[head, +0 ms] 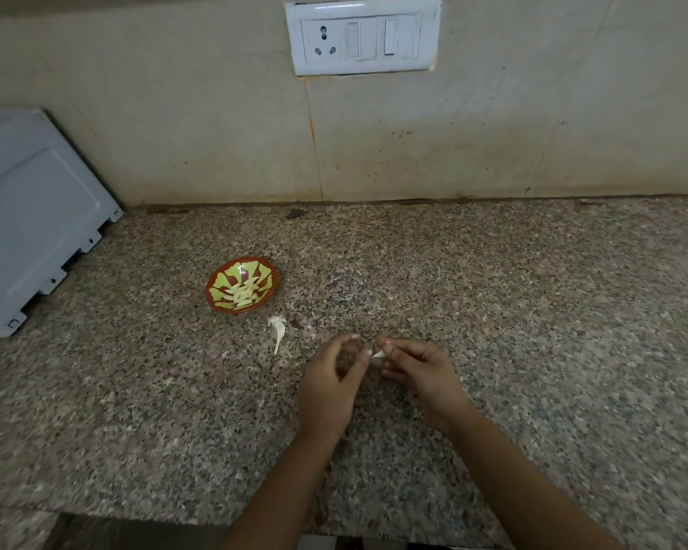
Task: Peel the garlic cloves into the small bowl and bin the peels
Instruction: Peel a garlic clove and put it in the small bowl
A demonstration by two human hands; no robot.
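Speckled grey-brown granite counter (533, 311) fills the lower two thirds of the frame. Beige tiled wall (175, 133) behind it, with reddish stains (402, 133) right of centre and a dark seam where wall meets counter. White switch plate (364, 35) at top centre: one socket, two rockers. Its lower edge sits slightly off the tile.

Grey appliance (32, 216) at the left edge, back panel showing, standing on the counter and cut off by the frame. Type unclear. Small dark chip (294, 213) on the counter near the wall, centre.

Small bowl (213, 281), red rim with a green-yellow pattern, left of centre on the counter, well apart from the appliance. Peeled cloves (242, 293) are piled inside it. Peel scrap (277, 329), white with a thin tail, lies on the counter just below right of the bowl, not touching it.

Both hands are at lower centre above the counter, forearms entering from the bottom edge. Right hand (422, 371): thumb and forefinger pinch a tiny white garlic piece (378, 354). Clove or skin, too small to tell. Left hand (328, 385): fingers curled, thumb tip right at the piece. Cannot tell if it grips the piece or only touches it. The hands are blurred. The counter's front edge is at the bottom, dark below. No bin is in view.
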